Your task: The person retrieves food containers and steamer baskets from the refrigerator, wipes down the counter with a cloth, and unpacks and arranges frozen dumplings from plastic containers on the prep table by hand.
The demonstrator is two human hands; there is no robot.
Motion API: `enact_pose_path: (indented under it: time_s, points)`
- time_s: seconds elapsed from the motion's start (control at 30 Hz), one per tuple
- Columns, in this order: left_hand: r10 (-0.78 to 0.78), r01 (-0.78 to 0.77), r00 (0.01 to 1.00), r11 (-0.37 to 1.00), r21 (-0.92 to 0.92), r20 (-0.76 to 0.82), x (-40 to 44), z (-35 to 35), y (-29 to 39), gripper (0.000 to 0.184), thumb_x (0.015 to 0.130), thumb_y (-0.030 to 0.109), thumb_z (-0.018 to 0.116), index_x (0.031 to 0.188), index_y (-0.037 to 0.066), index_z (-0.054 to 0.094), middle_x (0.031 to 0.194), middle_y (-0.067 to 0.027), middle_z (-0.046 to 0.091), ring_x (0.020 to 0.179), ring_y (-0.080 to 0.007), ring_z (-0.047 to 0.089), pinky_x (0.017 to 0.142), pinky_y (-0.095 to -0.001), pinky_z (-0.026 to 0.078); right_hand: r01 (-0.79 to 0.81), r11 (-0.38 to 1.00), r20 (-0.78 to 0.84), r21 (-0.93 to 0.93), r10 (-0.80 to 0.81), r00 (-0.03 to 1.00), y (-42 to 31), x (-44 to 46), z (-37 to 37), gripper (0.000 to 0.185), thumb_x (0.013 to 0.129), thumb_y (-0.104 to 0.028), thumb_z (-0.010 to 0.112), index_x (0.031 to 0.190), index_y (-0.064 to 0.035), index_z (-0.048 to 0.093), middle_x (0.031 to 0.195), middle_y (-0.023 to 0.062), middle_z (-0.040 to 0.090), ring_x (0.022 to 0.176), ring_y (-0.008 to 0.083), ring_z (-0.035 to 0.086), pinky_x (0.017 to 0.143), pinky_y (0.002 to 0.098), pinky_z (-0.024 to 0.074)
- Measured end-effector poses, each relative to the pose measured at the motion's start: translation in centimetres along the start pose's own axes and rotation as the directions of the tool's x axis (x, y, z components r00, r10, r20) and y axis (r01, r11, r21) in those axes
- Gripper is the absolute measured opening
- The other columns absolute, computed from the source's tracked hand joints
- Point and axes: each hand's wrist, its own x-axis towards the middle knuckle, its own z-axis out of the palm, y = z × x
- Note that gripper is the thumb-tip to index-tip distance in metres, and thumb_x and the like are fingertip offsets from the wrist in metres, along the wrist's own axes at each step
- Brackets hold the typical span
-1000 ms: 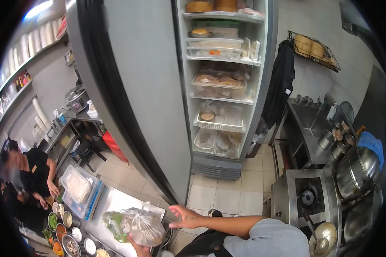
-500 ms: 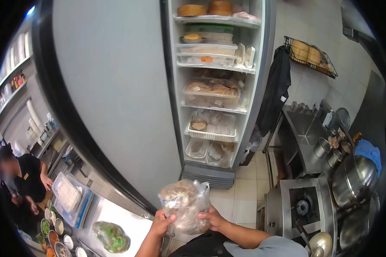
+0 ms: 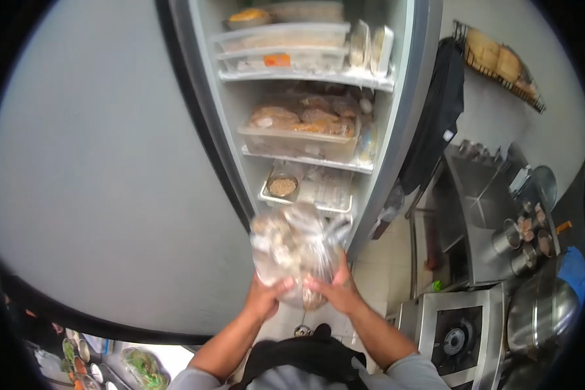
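A tied clear plastic bag (image 3: 296, 247) with pale brownish contents is held up between both hands, in front of the lower part of an open upright fridge. My left hand (image 3: 266, 296) grips its lower left side, thumb toward the middle. On the lower right side my right hand (image 3: 337, 289) is closed round it, its thumb near the other one. Behind the bag, a white basket (image 3: 322, 205) holds a small bowl of pale bits (image 3: 283, 186). Above that sits a clear tub (image 3: 299, 140) of wrapped brown food. The bag hides the bottom shelf.
The open fridge door (image 3: 97, 169) fills the left. At the lower left, a bag of greens (image 3: 144, 369) lies on a counter near containers. To the right are a hanging black garment (image 3: 435, 117), a sink (image 3: 478, 188), a gas burner (image 3: 455, 339) and a large metal pot (image 3: 539, 318).
The view has turned toward the fridge and come closer. The bag, lifted off the counter by both hands, has moved from above the counter's edge to the front of the lower shelves.
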Motion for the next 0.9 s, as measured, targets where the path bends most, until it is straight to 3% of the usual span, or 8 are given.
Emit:
enact_pose_path:
  time_s: [0.07,0.1,0.27,0.4,0.47,0.7,0.77,0.9]
  points:
    - [0.028,-0.035,0.999,0.988,-0.149,-0.044,4.1,0.6,1.2,0.076,0.078,0.019,0.075,0.141,0.001,0.036,0.133,-0.0161,0.052,0.122,-0.0308,0.052,0.106,-0.0446,0.04,0.123,0.987,0.113,-0.106,-0.111,0.987,-1.0,4.3,-1.7,0.094,0.08,-0.024,0.079,0.148,-0.0039,0.018,0.139,0.0138,0.043,0.128,0.0226,0.043,0.103,0.0383,0.0399]
    - [0.03,-0.02,0.999,0.97,-0.242,0.035,6.4,0.8,2.8,0.072,0.079,0.021,0.071,0.14,0.001,0.038,0.132,-0.017,0.053,0.121,-0.0325,0.053,0.106,-0.0467,0.041,0.165,0.976,0.16,-0.141,-0.141,0.977,-1.8,5.8,-2.3,0.098,0.08,-0.026,0.08,0.15,-0.0043,0.016,0.143,0.0154,0.04,0.131,0.0246,0.042,0.103,0.0399,0.0403]
    - [0.208,-0.152,0.973,0.903,-0.402,0.1,17.0,3.7,10.1,0.062,0.088,0.035,0.054,0.139,0.002,0.042,0.131,-0.0179,0.055,0.116,-0.037,0.057,0.098,-0.0549,0.046,0.197,0.974,0.077,-0.115,-0.189,0.979,-2.7,6.4,-6.3,0.103,0.078,-0.027,0.081,0.154,-0.0085,0.014,0.156,0.0167,0.026,0.134,0.0293,0.042,0.1,0.043,0.0435]
    - [0.167,-0.059,0.925,0.95,-0.305,0.34,25.1,4.6,13.8,0.057,0.09,0.041,0.048,0.136,0.007,0.046,0.133,-0.0171,0.055,0.113,-0.0377,0.057,0.077,-0.0634,0.048,-0.151,0.985,-0.178,-0.082,0.135,0.975,1.8,3.1,-11.2,0.089,0.079,-0.014,0.078,0.15,-0.0073,0.026,0.154,0.0144,0.03,0.123,0.0252,0.052,0.088,0.036,0.0512]
    - [0.073,-0.032,0.987,0.962,-0.27,0.141,27.7,6.4,14.9,0.057,0.091,0.041,0.047,0.137,0.008,0.046,0.133,-0.0152,0.055,0.116,-0.0389,0.055,0.078,-0.0628,0.047,-0.153,0.977,-0.311,-0.149,0.1,0.945,3.2,1.6,-13.3,0.082,0.079,-0.011,0.077,0.147,-0.0063,0.03,0.152,0.0142,0.032,0.118,0.0244,0.055,0.086,0.0348,0.0524]
    - [0.012,0.008,0.995,0.981,-0.192,0.101,38.5,8.2,17.0,0.055,0.093,0.039,0.042,0.139,0.009,0.045,0.139,-0.0159,0.051,0.124,-0.0412,0.049,0.094,-0.0674,0.039,-0.339,0.903,-0.662,-0.266,0.084,0.744,6.0,-2.8,-19.9,0.075,0.078,-0.012,0.076,0.142,-0.005,0.037,0.128,0.0153,0.053,0.107,0.0211,0.058,0.081,0.0337,0.0513]
    - [0.02,-0.007,0.995,0.991,-0.131,0.098,41.8,8.5,17.4,0.055,0.096,0.041,0.041,0.14,0.008,0.042,0.14,-0.0169,0.05,0.125,-0.0421,0.048,0.096,-0.0695,0.036,-0.396,0.916,-0.781,-0.07,0.197,0.593,7.6,-3.7,-20.9,0.072,0.078,-0.012,0.075,0.14,-0.0048,0.039,0.112,0.0148,0.058,0.099,0.0183,0.058,0.079,0.0326,0.0498]
    - [0.116,-0.11,0.991,0.99,-0.088,0.062,49.6,8.9,16.8,0.054,0.098,0.044,0.04,0.14,0.01,0.043,0.137,-0.0159,0.052,0.122,-0.0396,0.052,0.094,-0.066,0.041,-0.467,0.882,-0.833,-0.072,0.204,0.515,9.7,-2.8,-21.5,0.07,0.078,-0.014,0.076,0.138,-0.0044,0.041,0.101,0.0125,0.058,0.094,0.0159,0.056,0.076,0.0311,0.0494]
